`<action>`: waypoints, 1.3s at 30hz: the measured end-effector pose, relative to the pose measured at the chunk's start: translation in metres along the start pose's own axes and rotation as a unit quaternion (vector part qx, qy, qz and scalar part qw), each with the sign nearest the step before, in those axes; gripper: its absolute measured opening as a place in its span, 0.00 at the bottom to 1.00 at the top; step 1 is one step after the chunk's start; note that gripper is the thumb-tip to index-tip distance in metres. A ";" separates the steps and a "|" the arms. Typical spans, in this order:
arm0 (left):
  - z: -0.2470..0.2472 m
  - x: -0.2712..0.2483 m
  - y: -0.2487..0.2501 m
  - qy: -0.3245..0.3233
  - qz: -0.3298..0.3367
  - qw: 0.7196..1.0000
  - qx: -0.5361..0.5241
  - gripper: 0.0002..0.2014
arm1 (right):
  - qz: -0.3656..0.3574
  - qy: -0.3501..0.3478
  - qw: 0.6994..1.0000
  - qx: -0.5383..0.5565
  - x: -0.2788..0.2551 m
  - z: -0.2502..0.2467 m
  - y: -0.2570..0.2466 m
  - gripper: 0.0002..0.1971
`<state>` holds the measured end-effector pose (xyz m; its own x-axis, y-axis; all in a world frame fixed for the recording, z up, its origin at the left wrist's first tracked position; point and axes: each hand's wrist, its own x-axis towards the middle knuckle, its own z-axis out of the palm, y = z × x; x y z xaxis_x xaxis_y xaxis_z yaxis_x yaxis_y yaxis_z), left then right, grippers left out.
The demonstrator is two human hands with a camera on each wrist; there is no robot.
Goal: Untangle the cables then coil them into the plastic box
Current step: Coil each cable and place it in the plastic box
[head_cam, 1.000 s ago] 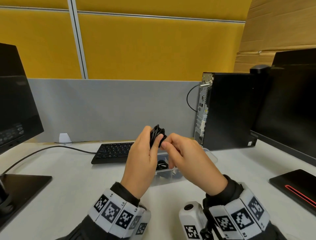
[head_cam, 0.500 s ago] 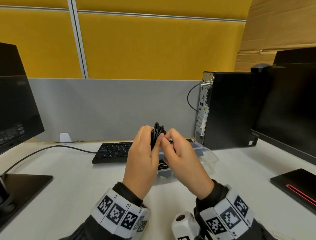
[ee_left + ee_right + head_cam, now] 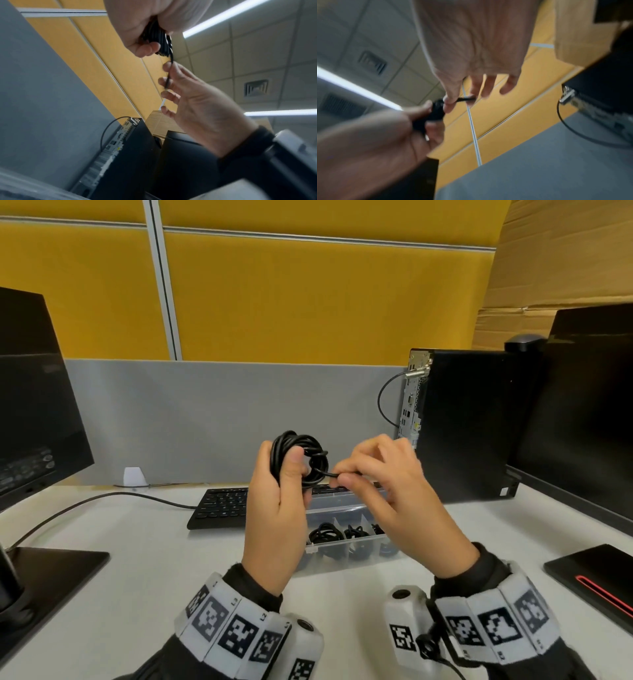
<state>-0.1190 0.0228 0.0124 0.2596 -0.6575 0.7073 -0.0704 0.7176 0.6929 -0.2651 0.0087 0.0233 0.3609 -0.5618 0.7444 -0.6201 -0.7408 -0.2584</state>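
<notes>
A black cable wound into a small coil point(image 3: 301, 455) is held up above the desk. My left hand point(image 3: 277, 494) grips the coil, thumb through its middle; the coil point(image 3: 161, 40) shows under that hand in the left wrist view. My right hand point(image 3: 383, 491) pinches the coil's loose end point(image 3: 329, 473) between thumb and forefinger, the other fingers spread. In the right wrist view the pinched cable end point(image 3: 464, 99) shows, blurred. Below the hands lies the clear plastic box point(image 3: 346, 508), with divided compartments that hold several black coiled cables point(image 3: 325, 534).
A black keyboard point(image 3: 219, 505) lies behind the box. A black computer tower point(image 3: 462, 422) stands at the right, with monitors at the far left point(image 3: 34, 405) and right point(image 3: 589, 412). A monitor base point(image 3: 51, 570) sits front left, a black pad point(image 3: 599, 577) front right.
The coil has turned from edge-on to face the head camera. My right hand has drawn away to the right, pulling the loose end out of the coil.
</notes>
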 end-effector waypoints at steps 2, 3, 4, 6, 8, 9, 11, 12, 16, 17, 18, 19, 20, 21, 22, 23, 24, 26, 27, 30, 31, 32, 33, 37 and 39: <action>0.002 0.000 0.003 0.017 -0.032 0.997 -0.062 0.12 | -0.003 0.078 0.996 -0.039 0.000 0.013 -0.002 0.15; 0.003 -0.001 0.003 0.021 -0.052 0.994 -0.094 0.13 | 0.000 0.100 0.995 -0.020 0.000 0.021 -0.003 0.15; 0.003 -0.002 0.004 0.019 -0.072 0.989 -0.124 0.14 | 0.008 0.115 0.993 0.021 0.000 0.027 -0.006 0.14; 0.005 -0.004 0.005 0.006 -0.095 0.981 -0.168 0.12 | 0.035 0.131 0.985 0.105 -0.001 0.035 -0.009 0.12; 0.007 -0.007 0.004 -0.011 -0.108 0.975 -0.193 0.12 | 0.068 0.132 0.978 0.148 -0.002 0.038 -0.011 0.14; 0.008 -0.008 0.002 -0.017 -0.115 0.973 -0.199 0.13 | 0.086 0.124 0.975 0.165 -0.003 0.039 -0.012 0.15; 0.010 -0.010 -0.003 -0.023 -0.124 0.972 -0.199 0.16 | 0.127 0.092 0.965 0.212 -0.004 0.041 -0.013 0.15; 0.011 -0.010 -0.006 -0.025 -0.126 0.973 -0.191 0.18 | 0.146 0.069 0.955 0.249 -0.003 0.041 -0.014 0.15; 0.010 -0.009 -0.014 -0.048 -0.119 0.982 -0.136 0.20 | 0.185 -0.025 0.908 0.376 -0.003 0.032 -0.014 0.17; 0.010 -0.009 -0.016 -0.050 -0.121 0.984 -0.125 0.18 | 0.184 -0.038 0.908 0.374 -0.004 0.031 -0.014 0.17; 0.011 -0.009 -0.017 -0.051 -0.123 0.984 -0.118 0.16 | 0.183 -0.037 0.915 0.358 -0.005 0.031 -0.014 0.17; 0.013 -0.010 -0.018 -0.053 -0.127 0.984 -0.116 0.15 | 0.187 -0.022 0.921 0.342 -0.005 0.031 -0.012 0.15; 0.016 -0.012 -0.019 -0.057 -0.134 0.982 -0.118 0.15 | 0.198 0.004 0.922 0.333 -0.006 0.031 -0.010 0.14; 0.019 -0.013 -0.020 -0.061 -0.144 0.980 -0.124 0.14 | 0.212 0.030 0.919 0.332 -0.006 0.030 -0.008 0.12; 0.023 -0.015 -0.021 -0.066 -0.157 0.977 -0.127 0.14 | 0.222 0.048 0.917 0.327 -0.007 0.029 -0.004 0.11; 0.028 -0.017 -0.024 -0.073 -0.171 0.975 -0.124 0.12 | 0.227 0.056 0.922 0.309 -0.008 0.027 0.000 0.10; 0.034 -0.018 -0.028 -0.080 -0.184 0.973 -0.116 0.10 | 0.229 0.053 0.930 0.284 -0.009 0.024 0.005 0.10; 0.047 -0.019 -0.037 -0.104 -0.205 0.968 -0.096 0.07 | 0.242 0.036 0.934 0.260 -0.011 0.018 0.017 0.10; 0.055 -0.018 -0.043 -0.121 -0.213 0.966 -0.083 0.08 | 0.256 0.026 0.928 0.269 -0.012 0.014 0.025 0.11; 0.074 -0.011 -0.060 -0.198 -0.250 0.947 -0.047 0.16 | 0.301 0.000 0.908 0.290 -0.014 0.005 0.057 0.11; 0.079 -0.009 -0.068 -0.232 -0.269 0.934 -0.029 0.17 | 0.313 -0.007 0.910 0.272 -0.015 0.002 0.072 0.11; 0.083 -0.008 -0.076 -0.264 -0.284 0.922 -0.003 0.18 | 0.323 -0.016 0.916 0.239 -0.015 0.000 0.088 0.12; 0.086 -0.007 -0.084 -0.293 -0.290 0.911 0.027 0.18 | 0.334 -0.028 0.922 0.195 -0.014 -0.003 0.104 0.13; 0.088 -0.012 -0.110 -0.334 -0.259 0.892 0.160 0.09 | 0.377 -0.144 0.914 0.033 -0.010 -0.011 0.156 0.16; 0.089 -0.012 -0.114 -0.330 -0.228 0.889 0.219 0.06 | 0.388 -0.223 0.893 -0.040 -0.012 -0.008 0.170 0.15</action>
<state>-0.1999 -0.0720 -0.0626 -0.2543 -0.9529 0.1654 -0.5095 0.2774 0.8145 -0.3800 -0.1078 -0.0243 0.0313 -0.9989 0.0361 -0.8457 -0.0457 -0.5317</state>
